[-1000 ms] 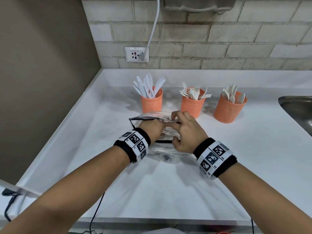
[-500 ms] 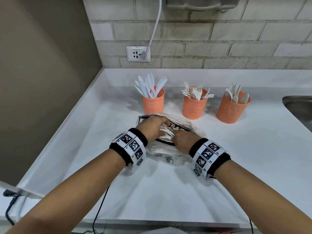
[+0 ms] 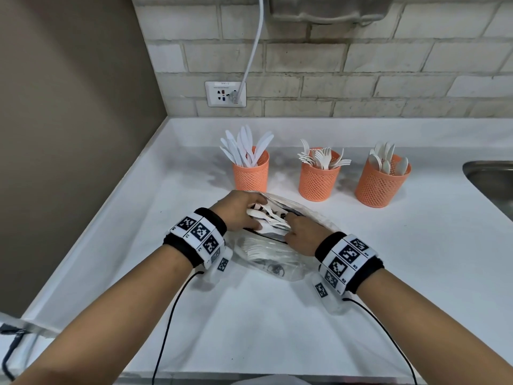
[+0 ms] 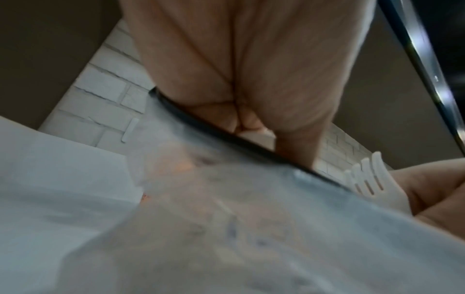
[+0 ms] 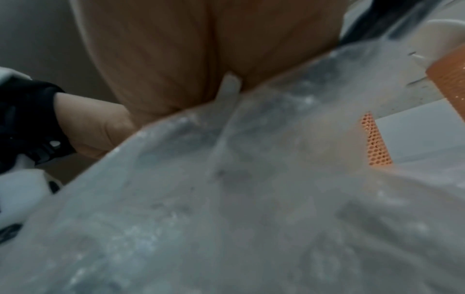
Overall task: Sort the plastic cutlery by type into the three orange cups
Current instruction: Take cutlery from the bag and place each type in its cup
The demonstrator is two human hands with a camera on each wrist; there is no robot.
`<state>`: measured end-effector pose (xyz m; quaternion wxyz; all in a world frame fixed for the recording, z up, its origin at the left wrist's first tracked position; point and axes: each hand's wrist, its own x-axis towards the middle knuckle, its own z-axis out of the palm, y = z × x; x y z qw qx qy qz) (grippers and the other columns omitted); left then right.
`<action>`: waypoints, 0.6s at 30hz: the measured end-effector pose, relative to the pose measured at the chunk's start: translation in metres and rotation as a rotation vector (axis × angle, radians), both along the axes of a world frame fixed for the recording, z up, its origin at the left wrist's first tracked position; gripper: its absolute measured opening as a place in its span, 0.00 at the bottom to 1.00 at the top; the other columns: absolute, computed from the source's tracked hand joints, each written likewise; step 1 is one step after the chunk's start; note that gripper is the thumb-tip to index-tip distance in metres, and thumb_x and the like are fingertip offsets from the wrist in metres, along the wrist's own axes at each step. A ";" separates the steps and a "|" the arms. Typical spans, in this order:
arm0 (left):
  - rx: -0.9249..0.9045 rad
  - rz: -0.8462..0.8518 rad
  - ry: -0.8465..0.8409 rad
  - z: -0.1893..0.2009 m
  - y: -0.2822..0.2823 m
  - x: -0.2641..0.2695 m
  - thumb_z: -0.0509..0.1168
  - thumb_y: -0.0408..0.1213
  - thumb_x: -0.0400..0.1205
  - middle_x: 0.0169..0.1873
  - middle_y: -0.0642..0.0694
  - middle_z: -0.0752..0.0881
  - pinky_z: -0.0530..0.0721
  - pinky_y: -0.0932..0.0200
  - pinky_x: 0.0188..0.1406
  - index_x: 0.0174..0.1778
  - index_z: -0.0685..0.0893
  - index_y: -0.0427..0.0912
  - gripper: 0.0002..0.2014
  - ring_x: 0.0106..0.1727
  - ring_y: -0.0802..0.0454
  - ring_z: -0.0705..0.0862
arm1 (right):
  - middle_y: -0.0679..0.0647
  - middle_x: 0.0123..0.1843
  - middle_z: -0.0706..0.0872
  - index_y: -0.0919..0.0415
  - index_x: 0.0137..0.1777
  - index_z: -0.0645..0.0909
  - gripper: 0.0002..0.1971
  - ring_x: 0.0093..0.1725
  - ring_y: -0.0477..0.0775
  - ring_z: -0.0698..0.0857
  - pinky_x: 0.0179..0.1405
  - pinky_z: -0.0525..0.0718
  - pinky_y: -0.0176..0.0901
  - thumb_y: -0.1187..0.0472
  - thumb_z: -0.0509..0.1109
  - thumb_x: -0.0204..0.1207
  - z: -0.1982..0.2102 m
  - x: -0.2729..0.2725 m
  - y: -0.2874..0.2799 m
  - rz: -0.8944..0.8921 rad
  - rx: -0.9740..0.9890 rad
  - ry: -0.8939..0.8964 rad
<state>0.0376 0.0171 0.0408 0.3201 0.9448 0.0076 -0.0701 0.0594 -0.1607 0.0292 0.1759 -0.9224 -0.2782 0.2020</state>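
Observation:
Three orange mesh cups stand in a row at the back: the left cup (image 3: 251, 173) holds knives, the middle cup (image 3: 319, 182) forks, the right cup (image 3: 381, 187) spoons. In front of them a clear plastic bag (image 3: 277, 262) with a black zip rim lies on the white counter (image 3: 416, 259), with more white cutlery inside. My left hand (image 3: 240, 211) pinches the bag's rim (image 4: 219, 129). My right hand (image 3: 298, 236) reaches into the bag's mouth and grips a bundle of white cutlery (image 3: 268, 216). A fork head (image 4: 367, 179) shows beside the rim. One white handle (image 5: 230, 87) sticks out under my right hand's fingers (image 5: 201, 49).
A steel sink (image 3: 491, 179) is set into the counter at the far right. A brown wall runs along the left, a brick wall with a socket and white cable (image 3: 225, 94) along the back. Black wrist cables (image 3: 166, 323) trail over the front edge.
My right hand left the bag's rim, went into the mouth and took hold of cutlery; white pieces now stick out of the opening. The left hand stayed at the rim.

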 end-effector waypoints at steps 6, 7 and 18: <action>-0.363 0.110 -0.211 -0.001 -0.001 0.000 0.72 0.23 0.71 0.50 0.45 0.87 0.79 0.76 0.45 0.55 0.85 0.41 0.17 0.43 0.61 0.85 | 0.66 0.61 0.82 0.67 0.65 0.69 0.17 0.60 0.62 0.80 0.58 0.77 0.48 0.58 0.59 0.81 -0.002 0.005 -0.004 0.017 0.097 -0.063; -0.444 0.114 -0.213 0.001 -0.001 -0.001 0.72 0.23 0.71 0.49 0.48 0.86 0.80 0.77 0.43 0.55 0.84 0.43 0.18 0.40 0.63 0.84 | 0.66 0.61 0.82 0.67 0.64 0.70 0.16 0.60 0.63 0.80 0.58 0.77 0.48 0.59 0.59 0.81 -0.002 0.005 -0.006 0.009 0.129 -0.070; -0.839 0.123 -0.429 0.001 -0.023 -0.009 0.64 0.16 0.75 0.53 0.50 0.82 0.77 0.77 0.36 0.53 0.82 0.40 0.17 0.38 0.71 0.84 | 0.50 0.54 0.78 0.61 0.67 0.72 0.16 0.52 0.49 0.75 0.51 0.67 0.35 0.60 0.60 0.81 0.008 0.002 -0.015 0.008 0.453 -0.007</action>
